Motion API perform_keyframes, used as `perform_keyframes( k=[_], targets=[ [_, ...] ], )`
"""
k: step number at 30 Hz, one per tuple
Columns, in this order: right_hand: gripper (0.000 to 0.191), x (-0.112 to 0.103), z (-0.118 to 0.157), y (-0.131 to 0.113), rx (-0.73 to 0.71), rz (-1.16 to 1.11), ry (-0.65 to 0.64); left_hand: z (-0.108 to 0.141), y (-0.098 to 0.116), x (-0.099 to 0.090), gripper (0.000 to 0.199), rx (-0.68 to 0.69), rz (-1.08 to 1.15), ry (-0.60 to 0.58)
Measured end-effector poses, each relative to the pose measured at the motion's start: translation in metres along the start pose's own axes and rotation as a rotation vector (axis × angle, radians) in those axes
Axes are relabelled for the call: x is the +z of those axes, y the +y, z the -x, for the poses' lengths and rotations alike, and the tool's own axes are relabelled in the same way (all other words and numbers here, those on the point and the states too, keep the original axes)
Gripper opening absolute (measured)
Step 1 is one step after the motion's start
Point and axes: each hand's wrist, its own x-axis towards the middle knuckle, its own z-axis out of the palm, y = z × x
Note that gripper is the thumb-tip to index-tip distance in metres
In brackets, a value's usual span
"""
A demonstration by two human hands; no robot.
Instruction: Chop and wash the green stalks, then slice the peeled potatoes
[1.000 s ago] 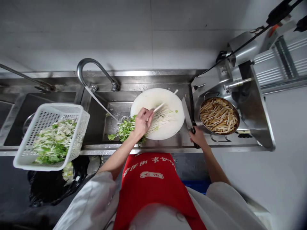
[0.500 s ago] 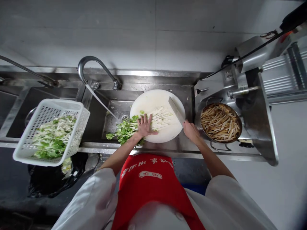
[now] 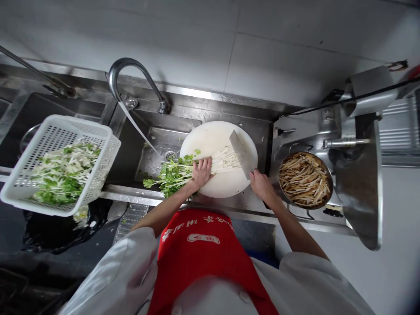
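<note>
On the round white cutting board (image 3: pixel 223 189) lies a bundle of thin-stalked Chinese celery (image 3: pixel 226 160), its pale ends to the right and its green leaves hanging past the board's left side. My left hand (image 3: pixel 201 172) presses down on the stalks, fingers together and curled over them. A cleaver (image 3: pixel 241 153) is gripped by its handle in my right hand (image 3: pixel 260 183). Its broad blade stands at a slant by the pale stalk ends; whether it touches them I cannot tell.
Water runs from a curved faucet (image 3: pixel 134 64) into the sink (image 3: pixel 147 148) left of the board. A white plastic basket (image 3: pixel 106 164) of cut greens stands further left. To the right sits a pan (image 3: pixel 331 192) of brown strips, beside an upright metal panel (image 3: pixel 357 183).
My left hand's spread fingers have drawn together over the stalks. The cleaver stays at the board's right side. The whole view has tilted slightly.
</note>
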Motion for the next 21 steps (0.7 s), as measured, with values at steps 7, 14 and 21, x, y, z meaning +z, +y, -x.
perform_keyframes(
  k=[7,14,21],
  targets=[
    [0.04,0.008,-0.05,-0.039,-0.038,-0.063,-0.017,-0.001,-0.001,0.007,0.078,0.043,0.042,0.022],
    [0.04,-0.002,-0.011,-0.029,-0.039,-0.015,0.008,-0.001,0.0,0.01,0.077,0.016,0.08,0.032],
    [0.04,0.009,-0.041,-0.074,-0.049,-0.061,-0.021,0.002,0.002,0.0,0.078,0.023,0.106,0.008]
  ],
)
